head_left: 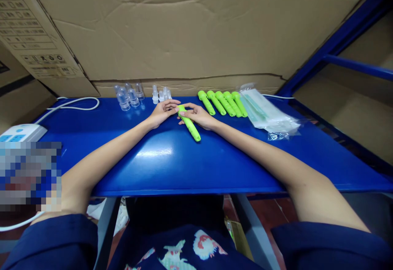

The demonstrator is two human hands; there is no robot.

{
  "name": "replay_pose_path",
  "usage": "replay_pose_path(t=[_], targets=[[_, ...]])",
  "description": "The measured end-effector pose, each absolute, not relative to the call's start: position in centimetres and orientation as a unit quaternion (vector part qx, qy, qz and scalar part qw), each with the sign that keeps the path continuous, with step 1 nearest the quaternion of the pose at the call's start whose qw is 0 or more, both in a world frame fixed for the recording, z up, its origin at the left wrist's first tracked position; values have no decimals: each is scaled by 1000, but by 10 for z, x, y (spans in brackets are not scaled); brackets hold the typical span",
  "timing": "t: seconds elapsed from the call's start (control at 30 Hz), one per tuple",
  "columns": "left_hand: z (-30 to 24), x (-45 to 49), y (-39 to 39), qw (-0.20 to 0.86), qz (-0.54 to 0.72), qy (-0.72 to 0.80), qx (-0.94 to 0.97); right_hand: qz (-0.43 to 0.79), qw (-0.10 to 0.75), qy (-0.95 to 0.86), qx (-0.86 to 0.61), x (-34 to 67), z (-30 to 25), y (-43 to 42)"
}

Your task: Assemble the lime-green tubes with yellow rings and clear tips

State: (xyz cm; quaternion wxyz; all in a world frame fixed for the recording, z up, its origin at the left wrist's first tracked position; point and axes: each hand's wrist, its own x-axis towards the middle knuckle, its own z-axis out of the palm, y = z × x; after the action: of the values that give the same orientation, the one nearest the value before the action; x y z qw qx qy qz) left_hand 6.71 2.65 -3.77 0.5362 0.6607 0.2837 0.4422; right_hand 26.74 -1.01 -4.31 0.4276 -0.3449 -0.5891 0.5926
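Observation:
A lime-green plastic torch-shaped piece (192,130), wide at one end and slim at the other, is held tilted over the blue table, its slim end toward me. My right hand (199,116) is closed around it just below the wide end, thumb on top. At that wide end, the thumb and fingertips of my left hand (162,114) come together and pinch its edge. Whatever lies between the left fingers beyond the edge is hidden. Beyond my right hand, several matching green pieces (225,104) lie side by side in a slanted row.
Clear plastic cups (123,101) and smaller clear nozzle-like parts (155,94) stand at the back left of the blue table (196,175). Clear plastic packets (265,112) lie at the right. A white power strip (23,134) with a cable sits far left. Cardboard (184,36) walls the back.

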Motion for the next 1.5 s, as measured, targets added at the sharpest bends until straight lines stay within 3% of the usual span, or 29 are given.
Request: replay_pose_path(t=[0.9, 1.33, 1.5], targets=[[-37, 73, 22, 463, 532, 325, 631, 537, 483, -587, -366, 263, -42, -15], [-36, 72, 19, 411, 465, 332, 711, 498, 499, -616, -352, 263, -40, -17], [-38, 70, 23, 334, 434, 335, 767, 464, 502, -636, -358, 264, -40, -17]])
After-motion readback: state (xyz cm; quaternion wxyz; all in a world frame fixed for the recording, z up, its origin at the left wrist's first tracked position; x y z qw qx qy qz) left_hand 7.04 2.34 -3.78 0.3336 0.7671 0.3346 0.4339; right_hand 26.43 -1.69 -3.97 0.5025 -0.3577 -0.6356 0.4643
